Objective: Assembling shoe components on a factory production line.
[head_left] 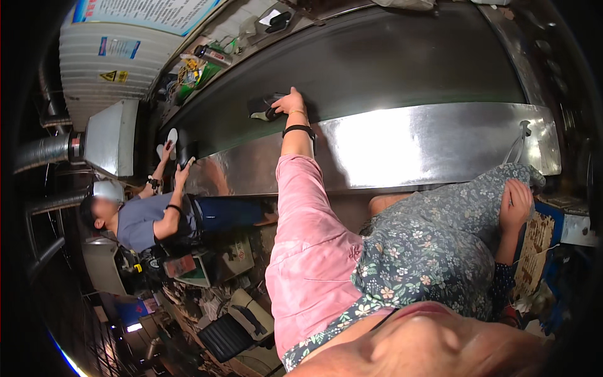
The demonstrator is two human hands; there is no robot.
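Observation:
My left arm, in a pink sleeve, reaches forward over a metal ledge (389, 144) to a dark conveyor belt (402, 56). There my left hand (290, 103) grips the near end of a dark shoe (262, 107) with a pale edge; the fingers partly cover it, and its details are hard to make out. My right hand (516, 204) rests on the floral apron (433, 232) over my lap, holding nothing, its fingers extended and lying along the cloth.
Left along the belt, a co-worker (147, 220) handles a white sole-shaped piece (172, 137) and a black piece (186, 151). A metal duct box (112, 138) stands beyond. Behind the belt lie a dark bottle (212, 55) and tools. Bags and a stool-like seat (224, 337) fill the lower left.

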